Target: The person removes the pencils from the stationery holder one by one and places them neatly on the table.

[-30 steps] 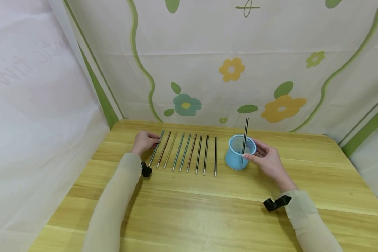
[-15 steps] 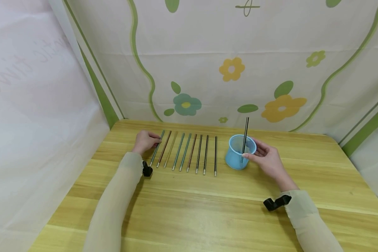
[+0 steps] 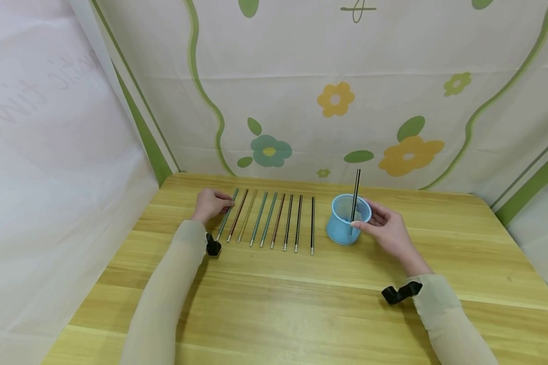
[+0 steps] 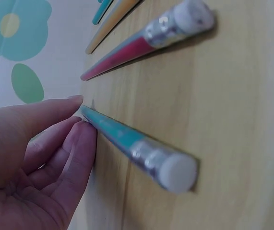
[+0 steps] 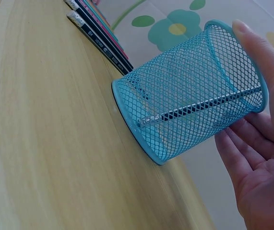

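Observation:
My left hand (image 3: pixel 209 205) pinches a teal pencil (image 3: pixel 226 220) by its far end, at the left of a row of pencils. In the left wrist view, the fingertips meet that teal pencil (image 4: pixel 120 134) near the tabletop, with its white eraser towards the camera. My right hand (image 3: pixel 389 234) holds a light blue mesh pencil cup (image 3: pixel 339 234), thumb at the rim and fingers round the far side. One black striped pencil (image 3: pixel 356 185) leans inside the cup, eraser end down; the right wrist view shows its ferrule through the mesh (image 5: pixel 175 86).
Between the hands, several pencils lie side by side: dark red (image 3: pixel 237 215), yellow (image 3: pixel 247 215), teal and black (image 3: pixel 312 223), erasers towards me. The wooden table (image 3: pixel 283 314) ends at a printed cloth backdrop (image 3: pixel 301 126). Another cloth (image 3: pixel 64 192) hangs at the left.
The eraser end of the leftmost teal pencil has shifted slightly right under my left hand. My right hand and the cup stay in place.

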The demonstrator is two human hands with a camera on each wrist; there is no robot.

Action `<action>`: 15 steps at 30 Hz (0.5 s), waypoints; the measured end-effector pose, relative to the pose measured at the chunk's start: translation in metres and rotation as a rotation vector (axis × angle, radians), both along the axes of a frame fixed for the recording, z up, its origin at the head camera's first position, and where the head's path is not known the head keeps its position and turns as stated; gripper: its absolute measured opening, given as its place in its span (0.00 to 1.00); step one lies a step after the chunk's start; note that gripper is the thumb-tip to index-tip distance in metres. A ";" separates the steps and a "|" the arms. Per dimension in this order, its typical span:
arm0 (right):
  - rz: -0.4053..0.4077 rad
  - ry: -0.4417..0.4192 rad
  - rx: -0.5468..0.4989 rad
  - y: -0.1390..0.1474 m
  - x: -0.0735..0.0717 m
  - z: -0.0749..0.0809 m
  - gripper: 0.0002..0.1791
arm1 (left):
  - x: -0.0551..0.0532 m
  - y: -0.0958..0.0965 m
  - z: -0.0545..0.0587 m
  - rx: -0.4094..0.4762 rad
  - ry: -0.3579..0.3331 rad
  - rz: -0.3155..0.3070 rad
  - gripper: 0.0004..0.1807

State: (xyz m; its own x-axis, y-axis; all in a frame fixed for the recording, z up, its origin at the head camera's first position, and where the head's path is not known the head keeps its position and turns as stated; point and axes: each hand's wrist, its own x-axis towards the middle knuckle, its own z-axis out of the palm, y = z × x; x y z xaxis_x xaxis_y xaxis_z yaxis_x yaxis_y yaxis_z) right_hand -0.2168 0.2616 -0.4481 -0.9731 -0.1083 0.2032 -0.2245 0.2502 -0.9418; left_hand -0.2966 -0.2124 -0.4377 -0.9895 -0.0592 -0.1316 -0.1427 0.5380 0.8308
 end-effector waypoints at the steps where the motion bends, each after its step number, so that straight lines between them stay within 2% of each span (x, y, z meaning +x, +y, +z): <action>1: 0.001 0.000 -0.001 0.000 0.000 0.000 0.40 | 0.000 -0.001 0.000 0.006 -0.002 0.001 0.13; 8: 0.000 -0.004 -0.002 0.000 -0.001 0.000 0.40 | 0.002 -0.005 0.002 0.016 0.013 0.002 0.15; 15: -0.004 -0.007 0.011 0.000 0.000 0.001 0.40 | 0.001 -0.001 0.014 0.055 0.074 0.007 0.17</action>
State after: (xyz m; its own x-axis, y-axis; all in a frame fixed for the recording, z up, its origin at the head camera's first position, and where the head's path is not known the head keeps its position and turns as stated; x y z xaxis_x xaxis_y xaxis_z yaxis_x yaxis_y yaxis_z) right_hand -0.2168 0.2613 -0.4472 -0.9750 -0.1069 0.1951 -0.2168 0.2615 -0.9405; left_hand -0.2953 -0.2139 -0.4241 -0.9963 -0.0606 -0.0612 -0.0831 0.4906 0.8674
